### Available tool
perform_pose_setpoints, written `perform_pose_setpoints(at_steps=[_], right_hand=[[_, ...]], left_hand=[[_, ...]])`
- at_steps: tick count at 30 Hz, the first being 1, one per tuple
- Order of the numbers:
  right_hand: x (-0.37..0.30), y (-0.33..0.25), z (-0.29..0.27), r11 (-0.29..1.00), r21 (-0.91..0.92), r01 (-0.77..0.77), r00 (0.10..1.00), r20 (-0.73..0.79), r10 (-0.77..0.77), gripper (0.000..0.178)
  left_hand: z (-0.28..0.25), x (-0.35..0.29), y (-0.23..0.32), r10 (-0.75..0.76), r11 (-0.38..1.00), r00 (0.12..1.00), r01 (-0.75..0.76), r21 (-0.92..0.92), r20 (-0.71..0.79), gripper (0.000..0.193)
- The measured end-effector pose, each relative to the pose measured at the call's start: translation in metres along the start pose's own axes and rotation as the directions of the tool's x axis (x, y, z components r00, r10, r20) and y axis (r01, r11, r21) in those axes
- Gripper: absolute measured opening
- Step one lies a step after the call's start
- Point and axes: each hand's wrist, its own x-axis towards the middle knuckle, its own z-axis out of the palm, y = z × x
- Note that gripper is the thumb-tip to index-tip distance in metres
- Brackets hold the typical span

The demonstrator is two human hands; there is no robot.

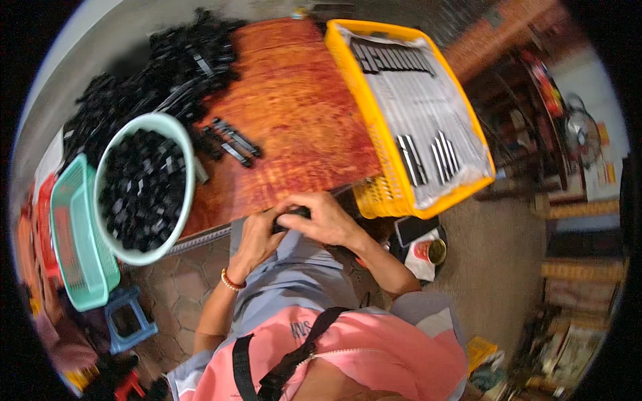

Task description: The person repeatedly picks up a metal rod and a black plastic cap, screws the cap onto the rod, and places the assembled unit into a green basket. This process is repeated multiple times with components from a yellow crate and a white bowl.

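Presently, fingers of L hand [258, 232] & R hand [326, 219] curl round a small blk part [301, 212] at worktop [294, 100] near edge, w/ a few blk strips [239, 138] ahead, mint bowl [190, 190] of blk bits [144, 190] to L, yellow basket [374, 120] to R.

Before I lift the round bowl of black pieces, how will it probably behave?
The bowl may feel heavy for its size, since many black pieces fill it. If it tilts, they could slide or spill, as they look loose and uncovered.
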Motion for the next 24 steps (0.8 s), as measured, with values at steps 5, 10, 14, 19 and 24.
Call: perform_pose_setpoints(at_steps=[5,10,14,19,24], right_hand=[[-0.022,-0.014,-0.089,0.932,-0.259,-0.252,0.926,-0.344,0.155,0.035],[-0.072,0.064,-0.247,0.466,-0.628,-0.624,0.764,-0.616,0.194,0.027],[-0.091,0.132,-0.276,0.279,-0.595,-0.754,0.637,-0.558,0.532,0.033],[-0.096,0.156,-0.269,0.300,-0.599,-0.742,0.643,-0.510,0.571,0.046],[-0.100,0.160,-0.263,0.267,-0.616,-0.741,0.645,-0.541,0.540,0.053]], left_hand=[[0.014,-0.007,-0.021,-0.373,0.858,0.920,0.291,-0.423,-0.123,0.021],[0.008,-0.005,-0.027,-0.462,0.724,0.884,0.327,-0.608,-0.075,0.024],[0.007,-0.008,-0.037,-0.511,0.766,0.848,0.375,-0.523,-0.140,0.027],[0.007,-0.011,-0.035,-0.440,0.819,0.892,0.347,-0.458,-0.109,0.026],[0.012,-0.018,-0.038,-0.383,0.830,0.907,0.254,-0.497,-0.175,0.026]])
